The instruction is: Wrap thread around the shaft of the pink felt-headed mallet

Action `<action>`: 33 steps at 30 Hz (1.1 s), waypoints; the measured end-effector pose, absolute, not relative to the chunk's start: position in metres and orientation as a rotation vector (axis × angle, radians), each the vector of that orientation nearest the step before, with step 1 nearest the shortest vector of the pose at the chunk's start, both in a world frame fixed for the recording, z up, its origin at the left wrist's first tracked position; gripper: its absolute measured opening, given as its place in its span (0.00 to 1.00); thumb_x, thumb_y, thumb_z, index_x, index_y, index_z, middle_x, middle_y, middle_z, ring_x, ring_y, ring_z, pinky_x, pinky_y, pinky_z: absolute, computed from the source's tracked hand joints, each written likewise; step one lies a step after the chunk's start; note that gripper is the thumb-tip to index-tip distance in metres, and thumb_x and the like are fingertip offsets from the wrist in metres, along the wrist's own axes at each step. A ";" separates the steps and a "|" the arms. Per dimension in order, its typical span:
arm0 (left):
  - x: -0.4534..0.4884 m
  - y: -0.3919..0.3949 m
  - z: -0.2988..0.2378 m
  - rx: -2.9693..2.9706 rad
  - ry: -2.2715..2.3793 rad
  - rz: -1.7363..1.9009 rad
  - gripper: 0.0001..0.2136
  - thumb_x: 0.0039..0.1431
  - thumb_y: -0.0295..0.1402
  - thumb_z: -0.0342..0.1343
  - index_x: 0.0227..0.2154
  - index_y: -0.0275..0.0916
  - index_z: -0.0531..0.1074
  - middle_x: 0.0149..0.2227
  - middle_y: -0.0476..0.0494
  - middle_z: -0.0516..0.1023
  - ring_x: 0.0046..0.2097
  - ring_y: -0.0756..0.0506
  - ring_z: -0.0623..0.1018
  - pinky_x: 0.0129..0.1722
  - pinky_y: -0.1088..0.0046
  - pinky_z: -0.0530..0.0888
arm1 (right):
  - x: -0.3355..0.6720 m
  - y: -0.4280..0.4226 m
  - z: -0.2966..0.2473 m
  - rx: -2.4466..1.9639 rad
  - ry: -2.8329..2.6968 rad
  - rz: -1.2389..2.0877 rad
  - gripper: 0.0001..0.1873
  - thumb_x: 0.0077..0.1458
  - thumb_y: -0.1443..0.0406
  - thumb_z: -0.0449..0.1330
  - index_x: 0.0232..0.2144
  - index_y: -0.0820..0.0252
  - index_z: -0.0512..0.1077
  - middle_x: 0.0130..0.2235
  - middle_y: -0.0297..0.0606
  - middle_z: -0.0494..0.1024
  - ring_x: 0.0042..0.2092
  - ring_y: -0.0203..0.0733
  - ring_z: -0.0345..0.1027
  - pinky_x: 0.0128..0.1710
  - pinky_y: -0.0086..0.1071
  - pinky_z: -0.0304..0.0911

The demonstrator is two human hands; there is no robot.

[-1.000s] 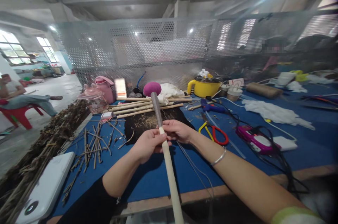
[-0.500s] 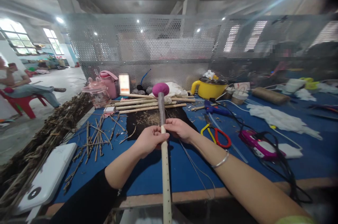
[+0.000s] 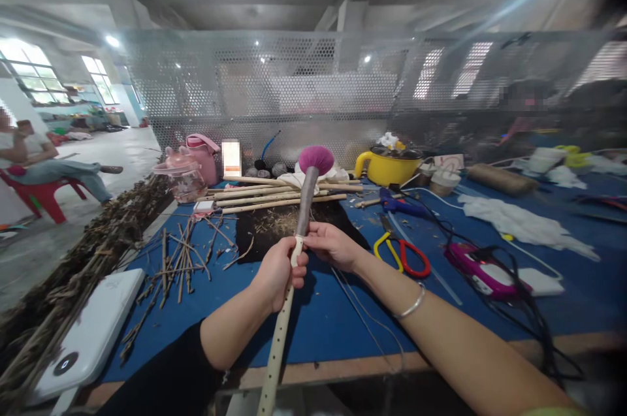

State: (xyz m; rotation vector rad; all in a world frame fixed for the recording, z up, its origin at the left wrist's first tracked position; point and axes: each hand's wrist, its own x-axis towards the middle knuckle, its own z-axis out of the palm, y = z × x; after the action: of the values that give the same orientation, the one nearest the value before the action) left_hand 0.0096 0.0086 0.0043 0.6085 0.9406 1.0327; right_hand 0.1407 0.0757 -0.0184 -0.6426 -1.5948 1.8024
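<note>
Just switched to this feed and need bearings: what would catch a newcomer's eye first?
A long pale stick topped by a pink fluffy ball stands out, held at centre by the left hand and right hand over the blue table. Next come the yellow pot at the back and the red-and-yellow scissors right of the hands.

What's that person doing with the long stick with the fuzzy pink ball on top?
A person holds the stick in both hands above a blue table. The left hand is wrapped around its pale part, and the right hand pinches it just above, where the grey section starts. The pink ball points up and away. Nearby lie scissors and loose sticks.
</note>
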 end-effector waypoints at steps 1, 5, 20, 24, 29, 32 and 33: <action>0.009 0.009 0.005 0.614 0.950 1.034 0.08 0.52 0.36 0.45 0.26 0.37 0.60 0.17 0.56 0.56 0.14 0.59 0.52 0.12 0.84 0.47 | 0.140 0.076 -0.018 -0.640 -1.602 1.792 0.18 0.43 0.58 0.64 0.33 0.65 0.66 0.23 0.29 0.66 0.16 0.22 0.41 0.14 0.24 0.33; 0.009 0.009 0.003 0.623 0.981 1.031 0.11 0.54 0.41 0.45 0.27 0.37 0.60 0.17 0.57 0.55 0.14 0.59 0.51 0.12 0.84 0.46 | 0.141 0.075 -0.019 -0.626 -1.641 1.758 0.18 0.44 0.58 0.63 0.34 0.64 0.66 0.25 0.29 0.66 0.16 0.22 0.42 0.14 0.24 0.34; 0.007 0.012 -0.003 0.994 1.293 1.045 0.11 0.51 0.42 0.46 0.25 0.38 0.60 0.18 0.55 0.59 0.15 0.56 0.58 0.12 0.82 0.54 | 0.142 0.068 -0.007 -0.663 -1.382 1.908 0.25 0.47 0.54 0.60 0.45 0.54 0.59 0.44 0.40 0.70 0.39 0.37 0.68 0.37 0.32 0.64; 0.009 0.011 -0.002 1.079 1.324 1.010 0.12 0.52 0.42 0.45 0.23 0.38 0.61 0.17 0.54 0.60 0.15 0.55 0.58 0.11 0.81 0.55 | 0.141 0.063 -0.010 -0.783 -1.498 1.958 0.26 0.38 0.69 0.66 0.40 0.59 0.61 0.31 0.33 0.73 0.29 0.34 0.69 0.28 0.28 0.64; 0.006 0.012 -0.001 1.042 1.345 1.015 0.11 0.51 0.42 0.46 0.25 0.38 0.62 0.17 0.54 0.61 0.15 0.56 0.58 0.12 0.82 0.54 | 0.145 0.070 -0.010 -0.890 -1.324 1.967 0.13 0.36 0.75 0.58 0.29 0.64 0.63 0.22 0.31 0.69 0.19 0.26 0.57 0.18 0.21 0.55; 0.005 0.013 -0.002 1.031 1.348 1.024 0.11 0.51 0.41 0.46 0.24 0.38 0.61 0.17 0.54 0.60 0.15 0.56 0.58 0.12 0.82 0.54 | 0.144 0.068 -0.004 -0.969 -1.259 2.017 0.11 0.35 0.75 0.54 0.26 0.63 0.63 0.19 0.28 0.65 0.14 0.22 0.42 0.12 0.19 0.35; 0.005 0.014 -0.003 1.030 1.343 1.029 0.11 0.51 0.41 0.46 0.23 0.39 0.60 0.17 0.54 0.60 0.15 0.56 0.58 0.12 0.82 0.54 | 0.143 0.066 -0.003 -1.023 -1.260 1.998 0.09 0.36 0.74 0.53 0.26 0.63 0.63 0.18 0.27 0.63 0.14 0.22 0.39 0.12 0.20 0.31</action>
State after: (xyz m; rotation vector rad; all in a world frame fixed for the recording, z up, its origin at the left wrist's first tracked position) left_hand 0.0051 0.0137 -0.0028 1.0301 1.3433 1.0286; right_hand 0.1429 0.0658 -0.0030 -1.0226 -1.2603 1.9983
